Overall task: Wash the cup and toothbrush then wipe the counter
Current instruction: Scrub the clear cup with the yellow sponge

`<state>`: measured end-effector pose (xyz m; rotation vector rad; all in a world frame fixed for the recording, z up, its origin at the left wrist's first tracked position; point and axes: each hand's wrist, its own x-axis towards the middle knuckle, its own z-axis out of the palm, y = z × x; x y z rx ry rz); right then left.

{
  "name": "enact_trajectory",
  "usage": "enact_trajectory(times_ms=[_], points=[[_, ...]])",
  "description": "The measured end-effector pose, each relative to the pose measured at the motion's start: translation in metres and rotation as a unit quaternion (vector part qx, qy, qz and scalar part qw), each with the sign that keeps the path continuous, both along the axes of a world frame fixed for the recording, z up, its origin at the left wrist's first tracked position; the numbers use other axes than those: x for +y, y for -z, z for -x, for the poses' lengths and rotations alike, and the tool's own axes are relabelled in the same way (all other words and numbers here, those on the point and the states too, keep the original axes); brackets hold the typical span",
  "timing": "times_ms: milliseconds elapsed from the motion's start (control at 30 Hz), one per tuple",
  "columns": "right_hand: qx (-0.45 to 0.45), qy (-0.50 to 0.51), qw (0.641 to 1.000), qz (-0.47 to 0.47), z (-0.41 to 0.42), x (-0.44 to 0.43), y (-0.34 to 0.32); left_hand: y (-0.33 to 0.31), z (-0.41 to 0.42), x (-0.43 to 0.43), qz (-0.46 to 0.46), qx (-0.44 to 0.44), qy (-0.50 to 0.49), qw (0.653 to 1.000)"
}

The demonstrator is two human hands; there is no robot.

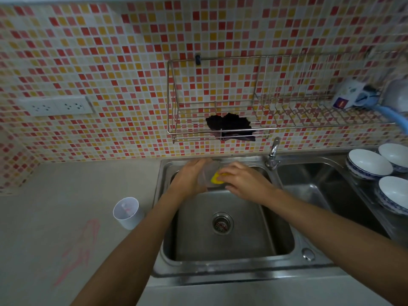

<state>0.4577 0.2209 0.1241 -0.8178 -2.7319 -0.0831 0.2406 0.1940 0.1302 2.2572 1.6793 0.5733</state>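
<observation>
Left fingers [194, 166] grip cup [208, 175]; sponge [216, 178] inside

Dim, even light with soft glare on the sink [220, 268]; edges bow and blur, perhaps from the wide lens.

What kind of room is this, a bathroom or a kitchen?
Most likely a home kitchen: a double steel sink set in the counter, a wire dish rack on the tiled wall, and bowls beside the sink.
</observation>
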Motion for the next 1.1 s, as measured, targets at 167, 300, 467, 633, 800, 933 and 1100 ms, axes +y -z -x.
enact_trajectory(times_ms=[167,300,467,633,800,933,1100], points=[[0.013,-0.003,0.999,-0.036,0.001,0.009,0.000,-0.005,-0.009,0.003,0.025,-0.014,-0.015,0.999],[0.046,-0.011,0.997,-0.066,0.002,0.012,-0.004,0.003,-0.012,0.002,0.016,-0.100,-0.055,0.993],[0.087,-0.003,0.996,-0.008,0.005,0.013,-0.007,0.006,-0.016,-0.003,-0.050,-0.120,-0.089,0.987],[0.154,0.029,0.967,0.203,0.016,-0.006,-0.008,0.005,-0.004,0.005,-0.117,0.017,-0.072,0.990],[0.031,-0.030,0.999,-0.003,0.012,0.009,-0.012,-0.005,-0.003,0.004,-0.178,0.024,0.016,0.984],[0.030,0.003,0.996,-0.078,0.015,0.008,-0.003,-0.010,-0.004,0.003,-0.189,0.012,0.028,0.982],[0.271,0.138,0.894,0.329,0.032,-0.022,0.002,0.001,0.003,0.004,-0.115,0.020,0.001,0.993]])
